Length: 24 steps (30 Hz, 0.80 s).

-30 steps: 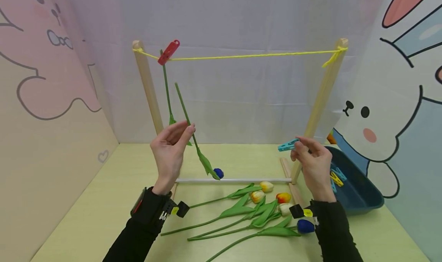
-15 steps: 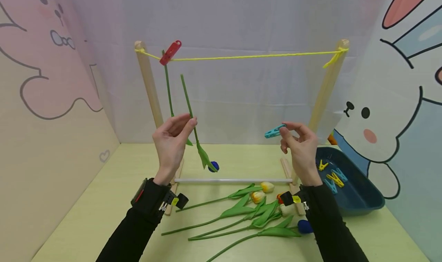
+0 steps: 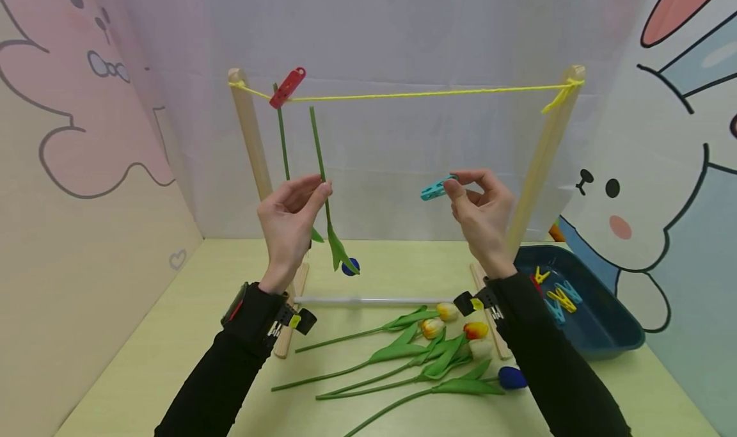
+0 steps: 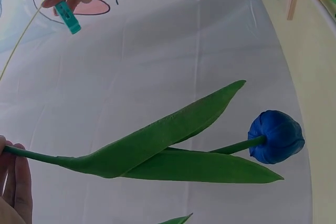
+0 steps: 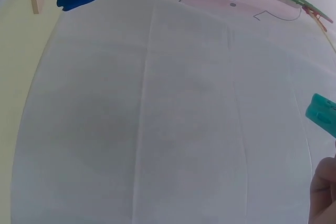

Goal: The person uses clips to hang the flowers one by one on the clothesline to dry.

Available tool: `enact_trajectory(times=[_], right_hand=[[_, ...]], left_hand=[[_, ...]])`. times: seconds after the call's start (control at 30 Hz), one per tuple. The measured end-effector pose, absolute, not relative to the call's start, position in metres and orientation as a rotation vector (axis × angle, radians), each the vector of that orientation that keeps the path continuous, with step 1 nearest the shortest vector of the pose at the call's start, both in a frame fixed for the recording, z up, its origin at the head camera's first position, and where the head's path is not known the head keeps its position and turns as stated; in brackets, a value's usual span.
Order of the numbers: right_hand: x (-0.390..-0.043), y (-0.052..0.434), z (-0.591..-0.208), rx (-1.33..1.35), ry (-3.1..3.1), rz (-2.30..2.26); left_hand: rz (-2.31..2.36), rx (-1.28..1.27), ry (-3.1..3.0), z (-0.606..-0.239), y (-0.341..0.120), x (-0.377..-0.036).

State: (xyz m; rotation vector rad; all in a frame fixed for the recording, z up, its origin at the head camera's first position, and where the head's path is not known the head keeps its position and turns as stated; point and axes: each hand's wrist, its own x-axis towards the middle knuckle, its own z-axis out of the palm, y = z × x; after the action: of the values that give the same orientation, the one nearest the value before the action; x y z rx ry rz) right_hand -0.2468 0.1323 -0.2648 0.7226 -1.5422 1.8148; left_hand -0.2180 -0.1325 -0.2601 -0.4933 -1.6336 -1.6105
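Observation:
My left hand (image 3: 293,222) pinches the green stem of a blue artificial tulip (image 4: 275,136), which hangs flower-down with its stem end a little below the yellow string (image 3: 403,95). Between thumb and fingers of my right hand (image 3: 480,216) is a teal clothespin (image 3: 437,189), held below the string and right of the tulip. A red clothespin (image 3: 288,88) grips the string near the left post, with another stem (image 3: 283,136) hanging from it. My left hand hides part of that hanging flower.
Wooden posts (image 3: 250,143) hold up the string at both ends, joined low by a white rod (image 3: 380,301). Several tulips (image 3: 397,352) lie on the table in front. A dark blue bin (image 3: 610,334) with yellow, blue and red clothespins stands at right.
My left hand has raised the tulip, bringing its stem end nearer the string. My right hand has moved up and left with the teal clothespin, away from the bin.

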Motion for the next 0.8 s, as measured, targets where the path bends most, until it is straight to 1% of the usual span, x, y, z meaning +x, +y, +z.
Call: enact_trajectory(times=[0.27, 0.5, 0.8], right_hand=[[-0.252, 0.116, -0.239, 0.726, -1.543, 1.642], [-0.256, 0.102, -0.217, 0.731, -1.486, 1.659], [-0.258, 0.084, -0.193, 0.814, -1.445, 1.609]], left_hand=[[-1.616, -0.496, -1.619, -0.253, -0.131, -0.222], [-1.588, -0.471, -1.628, -0.249, -0.132, -0.226], [-1.576, -0.5, -1.602, -0.244, -0.132, -0.231]])
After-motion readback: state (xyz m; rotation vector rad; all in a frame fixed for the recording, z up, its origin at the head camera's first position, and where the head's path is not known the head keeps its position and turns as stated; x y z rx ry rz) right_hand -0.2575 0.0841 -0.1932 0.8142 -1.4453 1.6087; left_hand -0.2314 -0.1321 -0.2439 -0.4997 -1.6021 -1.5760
